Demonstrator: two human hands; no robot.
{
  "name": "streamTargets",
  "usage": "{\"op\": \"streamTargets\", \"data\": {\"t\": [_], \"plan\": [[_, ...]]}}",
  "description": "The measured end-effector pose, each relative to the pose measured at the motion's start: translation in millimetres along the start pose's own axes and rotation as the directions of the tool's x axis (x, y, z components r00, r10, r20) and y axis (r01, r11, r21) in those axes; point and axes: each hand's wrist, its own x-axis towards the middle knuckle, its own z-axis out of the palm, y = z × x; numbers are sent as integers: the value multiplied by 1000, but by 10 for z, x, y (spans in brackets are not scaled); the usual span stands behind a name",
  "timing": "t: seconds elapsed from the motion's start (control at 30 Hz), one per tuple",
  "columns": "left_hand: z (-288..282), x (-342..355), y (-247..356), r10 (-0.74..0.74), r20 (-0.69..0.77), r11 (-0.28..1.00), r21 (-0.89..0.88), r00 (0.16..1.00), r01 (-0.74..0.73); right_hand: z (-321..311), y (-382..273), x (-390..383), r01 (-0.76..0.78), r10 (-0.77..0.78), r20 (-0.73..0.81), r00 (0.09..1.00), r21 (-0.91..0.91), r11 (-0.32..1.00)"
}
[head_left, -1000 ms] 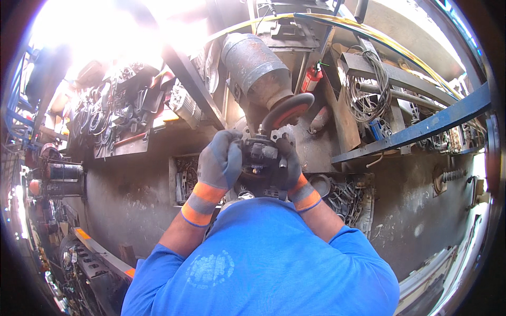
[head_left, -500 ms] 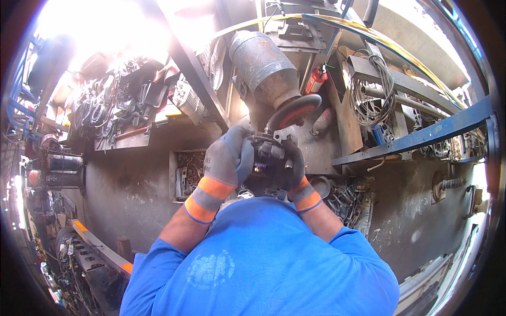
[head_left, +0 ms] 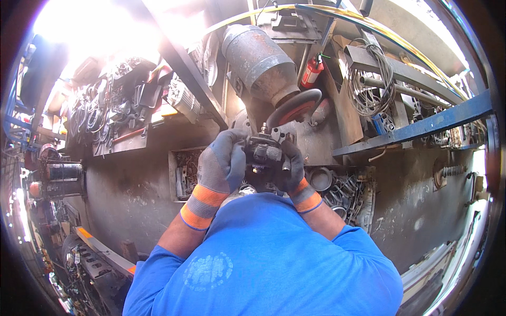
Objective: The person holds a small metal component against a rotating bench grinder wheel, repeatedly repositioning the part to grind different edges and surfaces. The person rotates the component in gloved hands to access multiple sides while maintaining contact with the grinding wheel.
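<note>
A dark metal machine part [head_left: 263,151] with a short bright stud at its far end sits between my two gloved hands, in front of my chest. My left hand [head_left: 224,160], in a grey glove with an orange cuff, is closed on the part's left side. On the other side, the fingers of my right hand [head_left: 291,167] wrap round it. Just past the part is a round wheel [head_left: 295,109] with a dark rim and a reddish face, fixed to a grey motor [head_left: 261,62]. The stud lies close to the wheel's rim; whether they touch I cannot tell.
Open boxes of metal scrap [head_left: 345,197] stand below the hands on both sides. A blue metal beam [head_left: 416,126] and a coil of wire [head_left: 371,87] are at the right. Behind the motor is a red fire extinguisher [head_left: 312,72]. Metal parts crowd a shelf [head_left: 118,142] at left.
The part has tilted slightly in my hands, and its stud shows more plainly beside the wheel's rim. Both hands keep their hold. The whole view has shifted a little.
</note>
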Motion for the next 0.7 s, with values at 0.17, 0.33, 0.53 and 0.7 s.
{"op": "streamTargets", "data": {"t": [0.17, 0.33, 0.53, 0.7], "plan": [[42, 222, 41, 28, 10, 999, -41, 1000, -27, -108, -35, 162, 77, -76, -34, 996, 25, 997], [125, 215, 1, 26, 11, 1000, 11, 1000, -26, -286, -36, 143, 147, -146, -27, 989, 5, 989], [58, 124, 43, 72, 22, 997, 0, 997, -72, -118, -2, 58, 29, -34, 41, 999, 104, 994], [18, 98, 44, 109, -69, 993, -45, 992, -113, 2, -7, 127, 5, -6, 47, 999, 23, 1000]]}}
